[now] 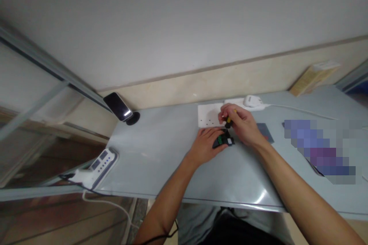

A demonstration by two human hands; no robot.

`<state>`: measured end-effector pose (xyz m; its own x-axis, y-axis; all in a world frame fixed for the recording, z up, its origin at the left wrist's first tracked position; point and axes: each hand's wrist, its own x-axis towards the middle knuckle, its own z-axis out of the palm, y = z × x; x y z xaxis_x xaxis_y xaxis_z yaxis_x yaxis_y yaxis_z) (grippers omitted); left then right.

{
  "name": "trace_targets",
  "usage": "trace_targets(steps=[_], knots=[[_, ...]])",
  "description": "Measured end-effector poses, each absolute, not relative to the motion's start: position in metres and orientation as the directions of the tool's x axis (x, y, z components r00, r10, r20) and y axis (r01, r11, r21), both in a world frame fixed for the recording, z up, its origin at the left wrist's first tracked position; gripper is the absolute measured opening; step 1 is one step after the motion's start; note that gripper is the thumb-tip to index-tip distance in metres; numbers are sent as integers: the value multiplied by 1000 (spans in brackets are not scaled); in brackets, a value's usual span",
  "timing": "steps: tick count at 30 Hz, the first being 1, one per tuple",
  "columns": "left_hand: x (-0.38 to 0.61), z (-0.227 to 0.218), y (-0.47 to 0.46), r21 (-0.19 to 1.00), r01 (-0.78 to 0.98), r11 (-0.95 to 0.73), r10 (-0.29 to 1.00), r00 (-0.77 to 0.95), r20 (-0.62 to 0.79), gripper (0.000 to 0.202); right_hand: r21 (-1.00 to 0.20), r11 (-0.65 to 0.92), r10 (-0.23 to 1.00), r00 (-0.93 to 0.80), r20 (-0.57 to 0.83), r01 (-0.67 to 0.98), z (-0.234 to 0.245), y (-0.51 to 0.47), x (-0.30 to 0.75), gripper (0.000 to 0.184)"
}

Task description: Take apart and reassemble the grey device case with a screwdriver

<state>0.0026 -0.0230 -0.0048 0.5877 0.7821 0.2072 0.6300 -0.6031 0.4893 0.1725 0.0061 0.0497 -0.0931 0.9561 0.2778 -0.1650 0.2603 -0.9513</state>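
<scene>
My left hand (207, 144) is closed around a small black device with a green circuit board (223, 140), which lies on the grey table. Its fingers go over the far side and the thumb is along the near side. A screwdriver with a yellow and black handle (229, 120) is pinched in my right hand (240, 121), just above the device. Whether its tip touches the device cannot be made out. Behind my hands lies a white sheet (204, 111) with several small dark spots, perhaps screws, partly covered by my right hand.
A white power strip (255, 106) with a plug and cable lies by the wall. A flat grey piece (266, 132) is right of my right wrist. On the left are a phone (117, 106) on a stand and another power strip (100, 166). A yellowish box (312, 76) leans at back right.
</scene>
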Motion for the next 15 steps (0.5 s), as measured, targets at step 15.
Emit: trace_targets(steps=[15], knots=[[3,-7,-23,509,626,-590,790,577,206,38,-889,98,971,-151,183,-447,57,11,186,43]])
